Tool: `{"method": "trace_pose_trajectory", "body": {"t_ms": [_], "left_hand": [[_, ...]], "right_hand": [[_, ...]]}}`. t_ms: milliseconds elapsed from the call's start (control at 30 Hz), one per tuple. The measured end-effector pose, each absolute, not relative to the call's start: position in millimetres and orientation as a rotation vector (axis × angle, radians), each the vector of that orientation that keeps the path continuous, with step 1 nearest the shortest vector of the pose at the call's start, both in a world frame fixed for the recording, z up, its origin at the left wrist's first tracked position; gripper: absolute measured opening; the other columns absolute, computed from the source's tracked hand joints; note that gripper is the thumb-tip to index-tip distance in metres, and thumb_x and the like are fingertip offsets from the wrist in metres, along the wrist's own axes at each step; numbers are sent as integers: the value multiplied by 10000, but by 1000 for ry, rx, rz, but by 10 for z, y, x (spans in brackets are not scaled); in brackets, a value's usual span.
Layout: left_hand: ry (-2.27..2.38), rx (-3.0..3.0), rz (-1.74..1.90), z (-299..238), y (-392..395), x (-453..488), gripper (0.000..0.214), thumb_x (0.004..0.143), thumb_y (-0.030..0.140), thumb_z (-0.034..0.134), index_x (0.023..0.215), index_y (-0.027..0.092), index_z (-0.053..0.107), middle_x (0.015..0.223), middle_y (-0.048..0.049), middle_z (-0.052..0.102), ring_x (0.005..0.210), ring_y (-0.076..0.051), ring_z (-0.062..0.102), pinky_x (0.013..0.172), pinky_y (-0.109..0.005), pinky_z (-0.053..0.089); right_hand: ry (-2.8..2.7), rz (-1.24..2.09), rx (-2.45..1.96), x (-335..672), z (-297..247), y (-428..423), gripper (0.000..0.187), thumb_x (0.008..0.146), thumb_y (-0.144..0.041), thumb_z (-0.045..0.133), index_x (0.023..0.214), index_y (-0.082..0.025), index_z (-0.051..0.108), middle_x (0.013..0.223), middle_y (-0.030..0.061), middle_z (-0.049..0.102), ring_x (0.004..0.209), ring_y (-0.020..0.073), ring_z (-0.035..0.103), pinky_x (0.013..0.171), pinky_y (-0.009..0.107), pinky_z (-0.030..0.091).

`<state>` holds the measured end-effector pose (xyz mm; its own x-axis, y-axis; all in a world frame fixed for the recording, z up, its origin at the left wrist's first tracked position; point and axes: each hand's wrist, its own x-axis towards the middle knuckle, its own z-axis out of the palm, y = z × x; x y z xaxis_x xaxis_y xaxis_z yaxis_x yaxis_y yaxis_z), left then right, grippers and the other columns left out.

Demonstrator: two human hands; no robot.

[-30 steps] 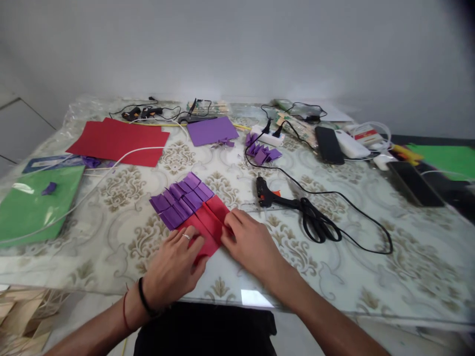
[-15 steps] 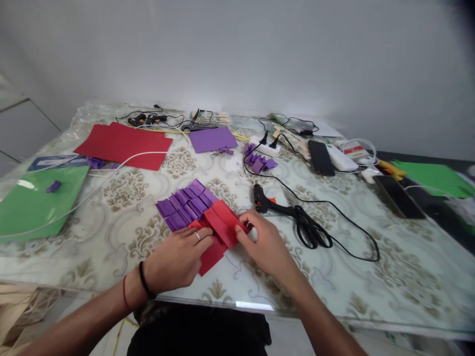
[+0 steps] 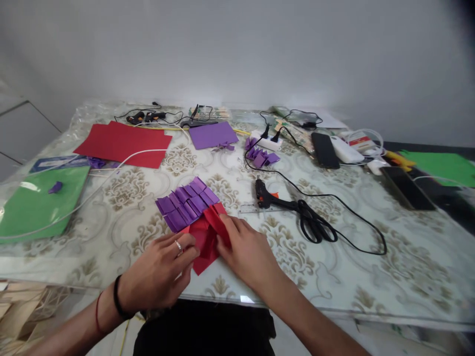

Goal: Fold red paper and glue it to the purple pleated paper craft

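A red paper sheet (image 3: 205, 247) lies on the table in front of me, with rows of folded purple paper pieces (image 3: 187, 203) covering its upper left part. My right hand (image 3: 248, 249) grips a folded red paper strip (image 3: 219, 222), thumb below and fingers over it, and tilts it up above the sheet. My left hand (image 3: 163, 269), wearing a ring, has its fingers curled closed at the sheet's near left edge. Its fingertips seem to pinch the red paper, partly hidden by the hand.
To the right lies a black glue gun (image 3: 272, 198) with a coiled cord, beside a clear ruler (image 3: 247, 208). Further back are a purple sheet (image 3: 213, 135), loose purple folds (image 3: 261, 157), a power strip (image 3: 272, 143), red sheets (image 3: 124, 144) and phones (image 3: 325, 150). A green pack (image 3: 40, 207) lies left.
My right hand has moved left with the red strip, which is now tilted up and no longer flat. My left hand has drawn back toward the lower left, from the strip to the sheet's edge.
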<state>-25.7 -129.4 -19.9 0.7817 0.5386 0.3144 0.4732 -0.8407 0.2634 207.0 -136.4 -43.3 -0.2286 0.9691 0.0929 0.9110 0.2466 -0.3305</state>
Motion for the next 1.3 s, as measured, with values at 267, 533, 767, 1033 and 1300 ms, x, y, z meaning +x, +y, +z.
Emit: {"method": "trace_pose_trajectory", "body": {"t_ms": [267,533,767,1033,1300], "left_hand": [[870,2733,678,-215,-1370,-385,76,998,187,572,1073,195,584,1021,-61,670,871,-215,667,807,-360,558],[1007,2689,747,-332,-1474,-361,68,991,216,587,1058,205,595,1036,-66,663,928,-212,700,859,-343,586],[1099,2712,722,-509,-1508,-165,351,1005,206,552,1356,190,571,1336,-160,632,1264,-317,650,1010,-469,606],[1094,2680,557,-734,-1512,-43,453,1006,179,554,1456,138,532,1525,-195,570,1443,-345,547,1173,-584,523],[1148,2665,537,-768,-1552,-36,533,997,191,560,1522,133,485,1577,-220,522,1467,-359,531,1155,-573,539]], "right_hand": [[-2008,517,-1878,2291,-275,-1221,442,976,-237,492,1387,-186,649,956,83,825,764,266,755,687,337,486],[-2006,504,-1783,2322,-333,-1287,446,992,-273,468,1378,-184,674,856,58,820,596,231,706,624,339,512],[-2061,342,-1518,2259,-483,-1406,411,1044,-272,489,1406,-158,646,1496,155,655,1373,305,632,1141,509,543],[-2291,408,-1363,2179,-719,-1566,602,1078,-247,487,1664,-189,366,1697,117,436,1591,272,375,1242,537,464],[-2511,331,-1351,2175,-853,-1671,615,1086,-406,516,1619,-107,447,1714,180,374,1621,357,286,1254,636,397]]}}
